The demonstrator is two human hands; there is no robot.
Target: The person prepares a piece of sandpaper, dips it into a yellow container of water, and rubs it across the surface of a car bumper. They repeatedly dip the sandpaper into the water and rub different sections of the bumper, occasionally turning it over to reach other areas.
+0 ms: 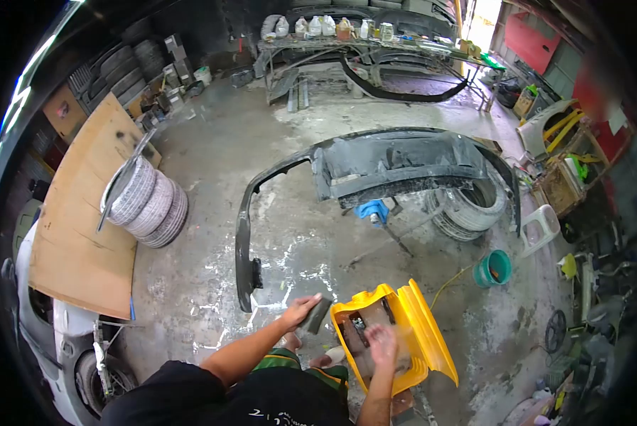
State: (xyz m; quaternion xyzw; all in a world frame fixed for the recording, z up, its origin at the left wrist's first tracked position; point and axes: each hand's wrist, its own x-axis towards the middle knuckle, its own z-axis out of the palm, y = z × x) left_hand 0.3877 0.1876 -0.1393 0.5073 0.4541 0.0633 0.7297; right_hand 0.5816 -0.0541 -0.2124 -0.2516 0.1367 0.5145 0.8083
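Note:
My left hand (300, 312) grips a dark grey rectangular pad (316, 317), held just left of a yellow toolbox (419, 351). The toolbox stands on the floor in front of me with its lid swung over to the right. Over its inside is my right hand (382, 346), smeared by motion, so its fingers are hard to read. Beneath that hand, small dark items (359, 328) lie in the box, too small to name. Beyond the toolbox, a dark grey car bumper (403, 160) is propped up off the floor, sanding dust or filler on its surface.
Stacked tires (148, 202) stand on the left by a plywood board (84, 220); more tires (471, 209) sit under the bumper's right side. A teal bucket (492, 270) and a white stool (541, 231) are to the right. A long cluttered table (375, 48) runs along the back.

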